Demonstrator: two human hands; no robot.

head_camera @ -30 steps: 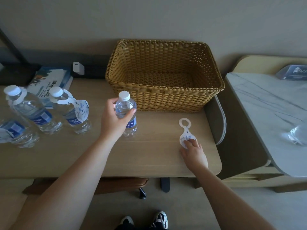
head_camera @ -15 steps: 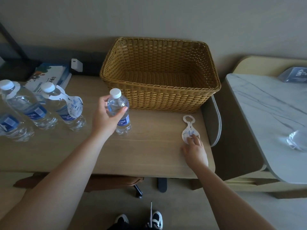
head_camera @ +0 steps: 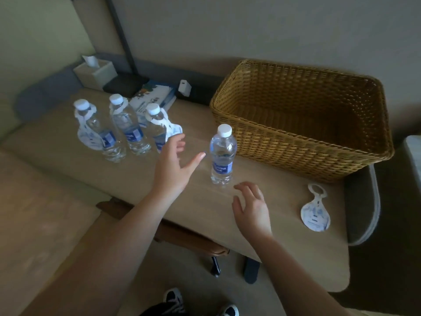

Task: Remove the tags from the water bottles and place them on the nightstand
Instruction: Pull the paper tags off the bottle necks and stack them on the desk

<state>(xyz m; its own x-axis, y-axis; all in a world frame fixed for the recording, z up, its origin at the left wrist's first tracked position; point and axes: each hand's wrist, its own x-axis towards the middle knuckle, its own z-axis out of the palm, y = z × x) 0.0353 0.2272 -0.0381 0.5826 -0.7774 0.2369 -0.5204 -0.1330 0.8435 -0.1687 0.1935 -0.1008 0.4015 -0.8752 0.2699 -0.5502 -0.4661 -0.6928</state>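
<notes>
Untagged bottle (head_camera: pixel 222 153) is stood upright on counter (head_camera: pixel 200 201), w/ nothing gripped: left hand (head_camera: pixel 174 164) & right hand (head_camera: pixel 251 207) are held released, fingers spread, beside it. Removed tag (head_camera: pixel 315 213) is laid flat nr basket (head_camera: pixel 303 119). 3 tagged bottles (head_camera: pixel 127 128) are stood at left.

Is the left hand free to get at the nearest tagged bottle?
Probably yes: the left hand is open, holds nothing and hovers right beside that tagged bottle, with nothing between them.
</notes>
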